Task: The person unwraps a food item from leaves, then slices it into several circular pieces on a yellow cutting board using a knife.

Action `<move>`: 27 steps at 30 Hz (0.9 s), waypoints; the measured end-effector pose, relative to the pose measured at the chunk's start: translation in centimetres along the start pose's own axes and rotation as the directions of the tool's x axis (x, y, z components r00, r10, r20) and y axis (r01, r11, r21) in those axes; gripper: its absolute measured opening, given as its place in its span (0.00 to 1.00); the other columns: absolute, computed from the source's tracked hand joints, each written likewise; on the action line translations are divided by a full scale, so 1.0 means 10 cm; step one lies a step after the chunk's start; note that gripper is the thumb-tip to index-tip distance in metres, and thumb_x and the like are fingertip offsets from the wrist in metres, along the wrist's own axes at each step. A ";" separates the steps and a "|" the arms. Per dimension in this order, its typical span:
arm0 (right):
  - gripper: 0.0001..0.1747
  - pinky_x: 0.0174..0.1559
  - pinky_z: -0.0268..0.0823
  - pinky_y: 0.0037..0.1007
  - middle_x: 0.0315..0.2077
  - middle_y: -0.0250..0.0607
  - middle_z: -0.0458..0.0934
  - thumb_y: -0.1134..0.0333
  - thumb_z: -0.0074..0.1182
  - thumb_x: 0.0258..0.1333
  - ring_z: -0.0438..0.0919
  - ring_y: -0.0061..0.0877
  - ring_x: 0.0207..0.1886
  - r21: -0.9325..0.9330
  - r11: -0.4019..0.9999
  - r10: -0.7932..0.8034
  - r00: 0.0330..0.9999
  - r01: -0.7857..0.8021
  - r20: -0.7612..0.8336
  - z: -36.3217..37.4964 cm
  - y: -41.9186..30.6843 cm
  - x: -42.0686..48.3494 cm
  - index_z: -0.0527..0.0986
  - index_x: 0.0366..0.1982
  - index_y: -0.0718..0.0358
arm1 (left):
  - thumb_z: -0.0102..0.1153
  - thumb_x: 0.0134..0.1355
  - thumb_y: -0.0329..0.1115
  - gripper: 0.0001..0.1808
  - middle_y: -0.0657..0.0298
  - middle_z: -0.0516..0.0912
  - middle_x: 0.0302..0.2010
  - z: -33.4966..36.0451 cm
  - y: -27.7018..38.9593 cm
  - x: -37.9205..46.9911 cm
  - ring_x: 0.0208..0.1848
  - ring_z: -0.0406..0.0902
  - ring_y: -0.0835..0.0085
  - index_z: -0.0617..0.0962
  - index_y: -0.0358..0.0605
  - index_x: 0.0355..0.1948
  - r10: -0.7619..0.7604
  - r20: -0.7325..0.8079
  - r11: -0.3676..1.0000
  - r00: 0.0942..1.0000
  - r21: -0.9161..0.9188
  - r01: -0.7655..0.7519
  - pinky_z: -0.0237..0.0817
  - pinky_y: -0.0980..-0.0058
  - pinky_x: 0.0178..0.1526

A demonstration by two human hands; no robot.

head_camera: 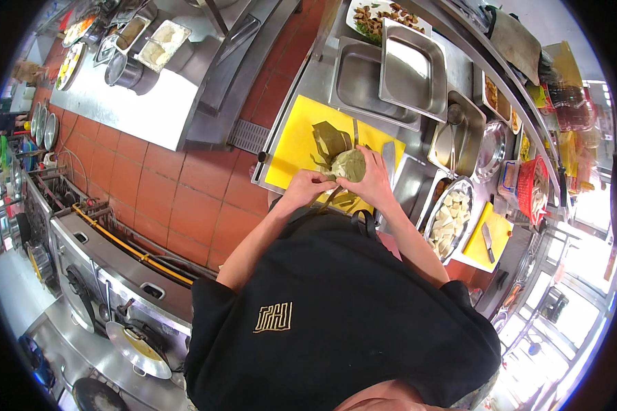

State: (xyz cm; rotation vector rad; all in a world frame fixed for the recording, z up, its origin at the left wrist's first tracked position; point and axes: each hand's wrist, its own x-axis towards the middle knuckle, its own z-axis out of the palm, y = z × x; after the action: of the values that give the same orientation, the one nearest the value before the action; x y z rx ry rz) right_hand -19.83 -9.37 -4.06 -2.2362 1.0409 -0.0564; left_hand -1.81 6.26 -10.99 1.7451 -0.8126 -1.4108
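Note:
A pale green, rounded food parcel, apparently leaf-wrapped, rests over the yellow cutting board. My right hand grips its right side, with the thumb at the near edge. Pinched fingers of my left hand hold a leaf strip or edge at the parcel's lower left; which one is hard to tell. Against its far left side stands a dark green folded leaf. Torn leaf strips lie on the board near me. To the right of my right hand lies a broad metal blade.
Beyond the board are steel trays, partly stacked. A ladle sits in another pan. On the right are a platter of pale cut chunks and a second yellow board with a knife. Woks hang or stand behind left.

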 end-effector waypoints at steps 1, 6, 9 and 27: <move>0.58 0.75 0.62 0.49 0.66 0.53 0.73 0.45 0.80 0.46 0.71 0.50 0.71 0.010 1.000 0.010 1.000 -0.010 -0.008 0.00 0.01 0.00 0.67 0.75 0.62 | 0.76 0.66 0.50 0.22 0.60 0.90 0.27 -0.05 0.02 -0.02 0.30 0.85 0.70 0.91 0.37 0.37 0.015 -0.055 0.998 0.998 0.062 -0.011 0.75 0.66 0.39; 0.57 0.73 0.65 0.47 0.65 0.55 0.74 0.46 0.80 0.48 0.73 0.50 0.70 -0.014 1.000 0.003 0.999 -0.004 -0.038 -0.02 -0.01 -0.03 0.68 0.73 0.64 | 0.78 0.59 0.44 0.19 0.51 0.89 0.29 -0.24 -0.54 0.12 0.36 0.88 0.50 0.90 0.36 0.39 0.077 -0.307 0.911 0.949 0.409 0.059 0.77 0.56 0.43; 0.60 0.74 0.64 0.49 0.65 0.54 0.73 0.44 0.80 0.47 0.72 0.51 0.70 -0.040 0.999 0.001 0.998 -0.003 -0.057 0.04 -0.07 -0.08 0.65 0.76 0.62 | 0.76 0.60 0.41 0.26 0.48 0.90 0.41 -0.25 -0.44 0.11 0.46 0.88 0.48 0.86 0.37 0.56 0.124 -0.263 0.891 0.957 0.454 0.009 0.78 0.56 0.51; 0.49 0.55 0.80 0.37 0.48 0.46 0.86 0.52 0.80 0.55 0.87 0.36 0.49 0.293 0.956 -0.024 0.997 0.004 0.067 -0.05 0.40 -0.25 0.72 0.74 0.61 | 0.87 0.48 0.56 0.67 0.43 0.74 0.74 -0.09 0.57 -0.01 0.75 0.71 0.42 0.61 0.41 0.82 0.425 0.003 0.794 0.905 0.479 -0.375 0.65 0.49 0.75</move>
State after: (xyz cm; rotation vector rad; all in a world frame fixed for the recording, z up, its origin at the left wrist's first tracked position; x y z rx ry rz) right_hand -24.30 -9.75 -5.45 -1.9633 0.9145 -0.1292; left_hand -1.13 3.51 -6.02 1.8255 -1.4649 -0.8679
